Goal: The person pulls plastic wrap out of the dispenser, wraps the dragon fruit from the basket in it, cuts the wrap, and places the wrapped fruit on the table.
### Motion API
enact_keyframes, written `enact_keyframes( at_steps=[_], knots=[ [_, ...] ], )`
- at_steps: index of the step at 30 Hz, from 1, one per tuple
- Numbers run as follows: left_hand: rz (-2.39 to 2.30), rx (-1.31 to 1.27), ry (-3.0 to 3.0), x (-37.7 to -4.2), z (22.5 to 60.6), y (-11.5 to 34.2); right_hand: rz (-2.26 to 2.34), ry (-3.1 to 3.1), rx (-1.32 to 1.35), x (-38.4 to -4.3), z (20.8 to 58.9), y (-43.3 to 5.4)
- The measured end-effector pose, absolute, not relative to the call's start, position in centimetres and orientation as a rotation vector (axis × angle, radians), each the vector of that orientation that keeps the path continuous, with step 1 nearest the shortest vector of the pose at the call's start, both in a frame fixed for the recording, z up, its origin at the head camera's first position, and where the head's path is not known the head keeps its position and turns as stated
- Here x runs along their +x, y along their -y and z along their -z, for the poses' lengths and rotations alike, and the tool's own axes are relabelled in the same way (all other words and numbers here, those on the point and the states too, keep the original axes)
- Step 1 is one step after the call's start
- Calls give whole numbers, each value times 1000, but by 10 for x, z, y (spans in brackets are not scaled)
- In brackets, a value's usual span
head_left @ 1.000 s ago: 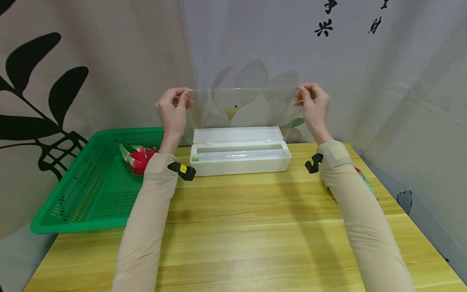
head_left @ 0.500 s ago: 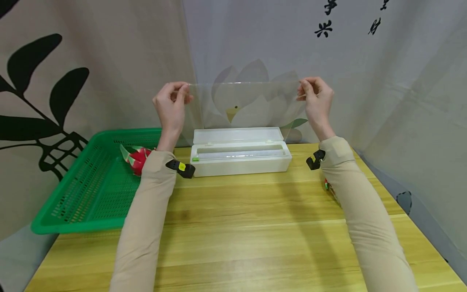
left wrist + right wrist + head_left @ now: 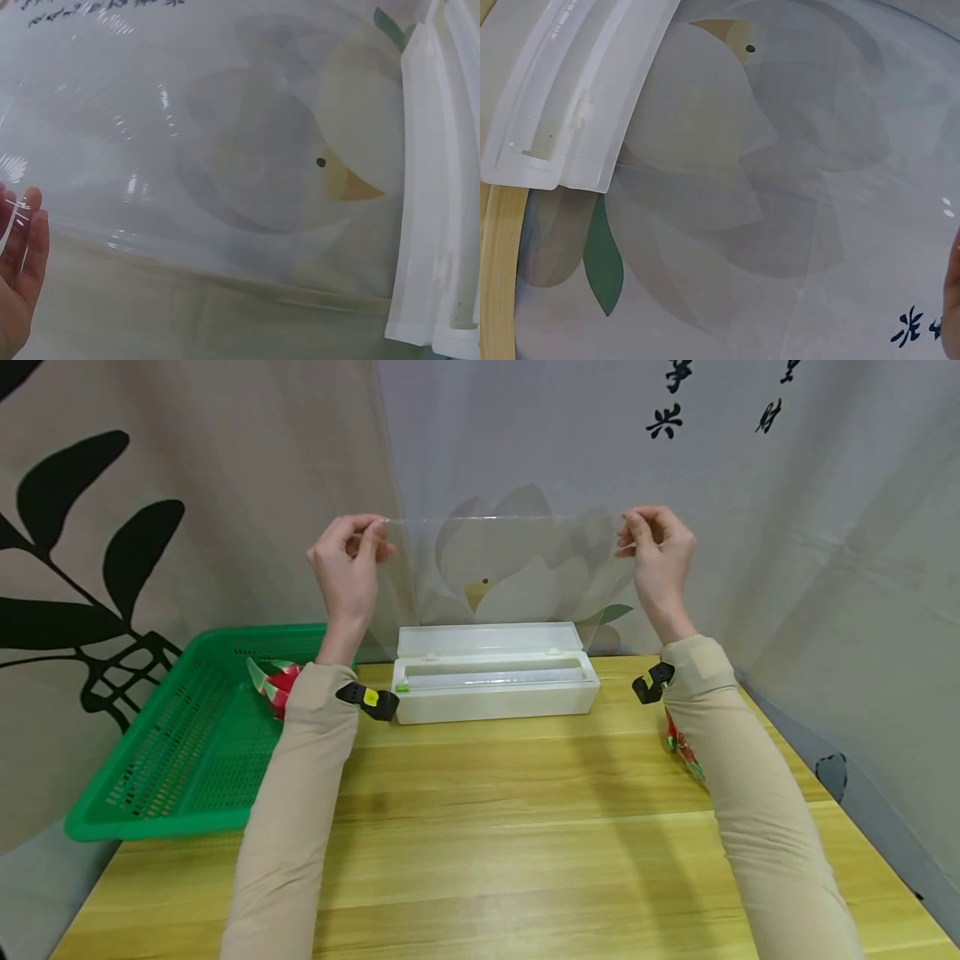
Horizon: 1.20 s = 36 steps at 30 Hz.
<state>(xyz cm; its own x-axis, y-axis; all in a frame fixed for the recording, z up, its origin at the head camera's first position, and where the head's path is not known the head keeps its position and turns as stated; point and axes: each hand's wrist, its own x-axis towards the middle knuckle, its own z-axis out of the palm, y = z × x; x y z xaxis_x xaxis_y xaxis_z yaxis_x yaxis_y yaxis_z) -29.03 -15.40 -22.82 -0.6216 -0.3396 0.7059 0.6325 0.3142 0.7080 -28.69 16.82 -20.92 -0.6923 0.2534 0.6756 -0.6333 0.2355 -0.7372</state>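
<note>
To the left of and below the left-hand grip, a green basket point(image 3: 161, 785) is resting on a wooden table point(image 3: 480, 852), with a red, green-tipped dragon fruit point(image 3: 277, 685) lying inside, partly hidden by the left sleeve point(image 3: 296, 810). The person's left hand point(image 3: 347, 564) is pinching the upper left corner of a clear film point(image 3: 517, 556) between thumb and fingers. Between the two grips, the transparent sheet is stretching across, its top edge running nearly straight, its lower part hanging toward a white box point(image 3: 498, 702); a bird printed on the cloth backdrop point(image 3: 750, 518) is showing through it. Directly below the film, the box is sitting on the table, its lid point(image 3: 491, 639) standing open at the back and a small green piece point(image 3: 402, 687) sitting at its left end. The film's meeting point with the box is appearing too faint to tell. The right hand point(image 3: 662, 560) is pinching the film's upper right corner. Below that grip, a red and green object point(image 3: 682, 747) is lying on the table, partly hidden behind the right sleeve point(image 3: 757, 802).
</note>
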Motion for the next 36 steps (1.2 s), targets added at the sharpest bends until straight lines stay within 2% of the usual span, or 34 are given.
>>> enact_keyframes(
  at_steps=[16,26,36],
  knots=[
    [1460,-252,1701,-289,215,156,-1540,1740,352,-281,197,-165],
    [1476,-264,1684,-274,201,153,-1565,1678,387,-278,189,-163],
    [1454,-322,1650,-280,199,156,-1547,1640,412,-274,182,-164]
  ],
)
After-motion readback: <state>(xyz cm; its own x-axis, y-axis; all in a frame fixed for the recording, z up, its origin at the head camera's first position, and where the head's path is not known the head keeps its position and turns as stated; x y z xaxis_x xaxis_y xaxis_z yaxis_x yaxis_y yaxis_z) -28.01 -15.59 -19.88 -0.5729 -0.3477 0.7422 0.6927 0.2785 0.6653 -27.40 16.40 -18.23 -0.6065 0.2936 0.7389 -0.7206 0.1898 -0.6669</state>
